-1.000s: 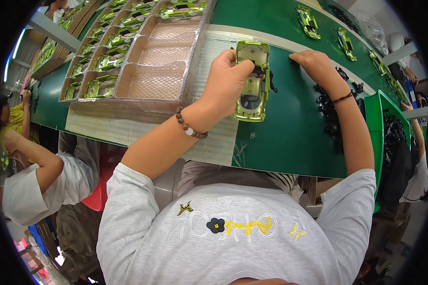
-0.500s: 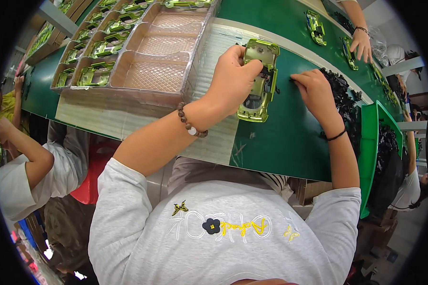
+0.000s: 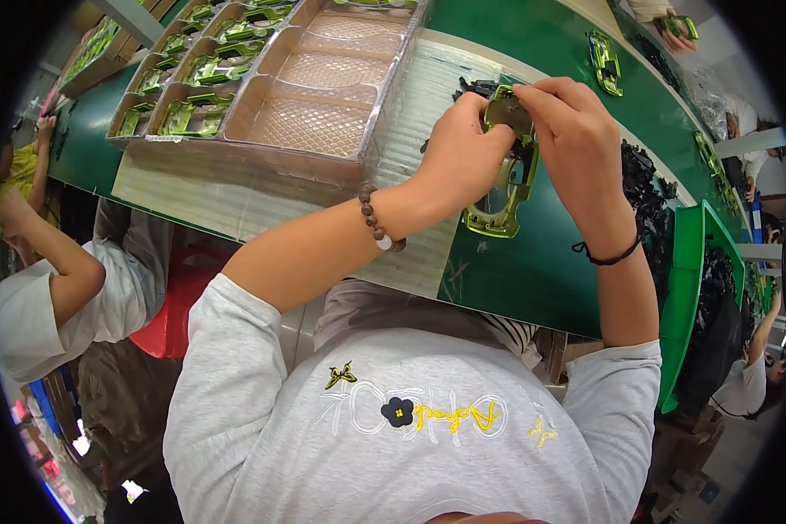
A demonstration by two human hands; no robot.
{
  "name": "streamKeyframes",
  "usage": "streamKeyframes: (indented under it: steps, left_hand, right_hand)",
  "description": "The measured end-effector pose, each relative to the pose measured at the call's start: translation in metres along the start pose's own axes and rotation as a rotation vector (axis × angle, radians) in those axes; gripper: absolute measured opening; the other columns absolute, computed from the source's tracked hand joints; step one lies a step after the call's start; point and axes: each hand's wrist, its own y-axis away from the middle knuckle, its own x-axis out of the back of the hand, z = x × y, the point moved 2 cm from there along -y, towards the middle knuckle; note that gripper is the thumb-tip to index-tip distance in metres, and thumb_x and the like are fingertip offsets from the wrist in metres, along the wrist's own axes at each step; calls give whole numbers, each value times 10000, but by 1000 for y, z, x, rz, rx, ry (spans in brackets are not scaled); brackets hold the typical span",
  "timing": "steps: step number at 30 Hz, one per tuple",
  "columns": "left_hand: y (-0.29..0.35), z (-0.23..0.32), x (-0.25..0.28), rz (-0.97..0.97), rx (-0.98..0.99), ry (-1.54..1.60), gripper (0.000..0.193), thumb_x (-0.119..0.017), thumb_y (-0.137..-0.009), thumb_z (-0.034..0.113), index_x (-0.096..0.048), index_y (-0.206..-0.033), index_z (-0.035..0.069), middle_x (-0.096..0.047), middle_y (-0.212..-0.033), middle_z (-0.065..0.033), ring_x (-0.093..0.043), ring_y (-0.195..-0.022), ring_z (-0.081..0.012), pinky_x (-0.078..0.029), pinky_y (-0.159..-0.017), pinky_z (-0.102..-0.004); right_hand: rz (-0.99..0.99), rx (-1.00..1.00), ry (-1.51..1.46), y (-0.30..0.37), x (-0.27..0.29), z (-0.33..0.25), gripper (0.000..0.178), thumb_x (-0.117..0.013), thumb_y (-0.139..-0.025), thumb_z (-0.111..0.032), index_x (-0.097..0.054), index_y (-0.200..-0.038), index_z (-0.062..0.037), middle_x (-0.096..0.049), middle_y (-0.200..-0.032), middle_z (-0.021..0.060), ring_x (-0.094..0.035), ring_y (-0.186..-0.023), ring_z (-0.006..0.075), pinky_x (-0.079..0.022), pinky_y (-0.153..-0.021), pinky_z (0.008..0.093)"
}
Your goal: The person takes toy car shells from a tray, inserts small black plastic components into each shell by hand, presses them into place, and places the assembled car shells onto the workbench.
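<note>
A bright green plastic toy car shell [image 3: 494, 225] stands out over the green tabletop, its hollow inside facing up. My left hand [image 3: 463, 162] grips it along the left side, thumb pressed inside near the far end. My right hand [image 3: 581, 153] is at the shell's far right end with thumb and fingers pinched together. Whatever small piece sits in that pinch is hidden by the fingertips. Small black plastic parts [image 3: 479, 87] lie just beyond my left hand.
At left a clear compartment tray [image 3: 244, 153] holds several green shells [image 3: 192, 115]. To the right are a heap of black parts [image 3: 644, 183] and a green bin [image 3: 679, 306]. Another shell [image 3: 604, 63] lies beyond the pale strip; a co-worker's hand [image 3: 675, 37] holds one farther back.
My right hand has moved up and left from the tabletop to the shell's far end. My left hand and the shell appear slightly farther right. The co-worker's hand has drawn back with a shell.
</note>
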Motion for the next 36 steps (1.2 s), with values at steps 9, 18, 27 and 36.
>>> streamKeyframes:
  steps: [9, 18, 27, 36]
  left_hand:
    - [5, 7, 1, -12, 93, 54, 245, -551, -801, 156, -506, -944, -37, -591, -794, -110, -578, -721, -169, -455, -619, -315]
    - [8, 22, -2, -102, 243, 364, 184, -499, -827, 62, -489, -992, -17, -564, -866, -88, -574, -755, -143, -477, -646, -296]
    - [8, 21, -2, -114, 186, 303, 187, -508, -818, 50, -487, -988, -24, -567, -857, -90, -573, -758, -143, -482, -652, -297]
    - [1, 19, 2, -115, 6, 50, 189, -566, -794, 100, -516, -925, -26, -582, -791, -82, -566, -705, -126, -452, -601, -271]
  right_hand:
    - [-22, -55, -174, -9, -1, 13, 189, -636, -676, 29, -665, -852, -33, -616, -789, 85, -582, -750, 264, -482, -640, 336]
    - [35, 143, -226, -10, 1, 15, 113, -644, -712, 27, -642, -814, -24, -581, -737, 87, -556, -708, 253, -473, -609, 331]
    - [-43, -13, -212, -18, 7, 10, 161, -652, -706, 16, -630, -862, -17, -562, -730, 92, -555, -743, 264, -473, -645, 325]
    - [-507, -517, -758, -16, 4, 39, 240, -613, -773, -5, -639, -1003, 56, -657, -760, 107, -582, -695, 101, -476, -660, 255]
